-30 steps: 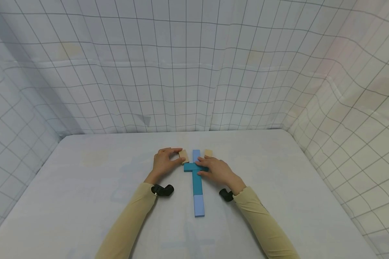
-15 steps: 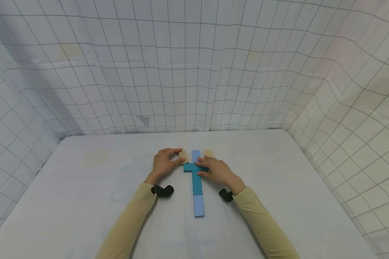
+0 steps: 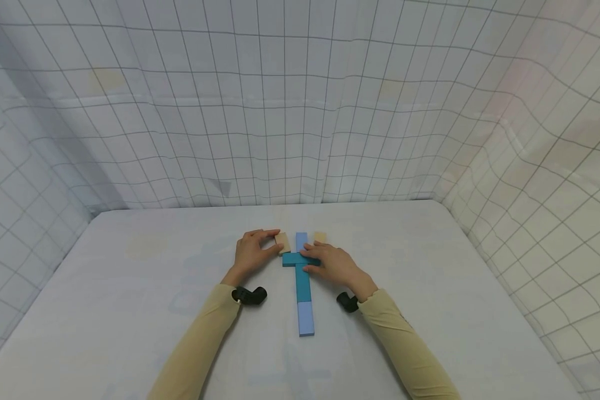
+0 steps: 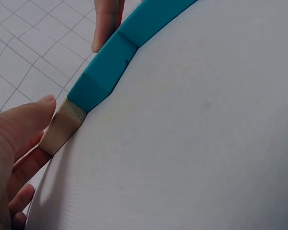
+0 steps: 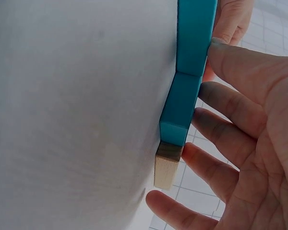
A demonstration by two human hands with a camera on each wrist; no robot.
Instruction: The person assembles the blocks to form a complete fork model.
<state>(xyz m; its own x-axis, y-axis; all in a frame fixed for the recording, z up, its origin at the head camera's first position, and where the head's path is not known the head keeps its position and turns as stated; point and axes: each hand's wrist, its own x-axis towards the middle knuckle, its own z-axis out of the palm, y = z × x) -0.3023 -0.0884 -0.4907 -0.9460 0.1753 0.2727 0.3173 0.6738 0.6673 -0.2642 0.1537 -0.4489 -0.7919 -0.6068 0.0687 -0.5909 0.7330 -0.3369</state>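
Observation:
My left hand (image 3: 252, 253) pinches a small plain wooden block (image 3: 283, 243) between thumb and fingers. That block stands slightly slanted, its near end at the left part of a teal crosspiece block (image 3: 291, 259). Fingers of my right hand (image 3: 336, 264) lie spread over the crosspiece's right part, hiding some of it. In the right wrist view, those fingertips rest along the teal blocks' top. Beyond the crosspiece lies a light blue block (image 3: 301, 240), and a second wooden block (image 3: 320, 236) sits to its right. Toward me run another teal block (image 3: 303, 282) and a light blue block (image 3: 306, 319), end to end.
The blocks lie on a white-covered table (image 3: 130, 289) with rounded far corners. A white curtain with a dark grid (image 3: 300, 122) hangs behind it and along both sides. A black wrist camera (image 3: 250, 295) sits on the left wrist, another (image 3: 348, 303) on the right.

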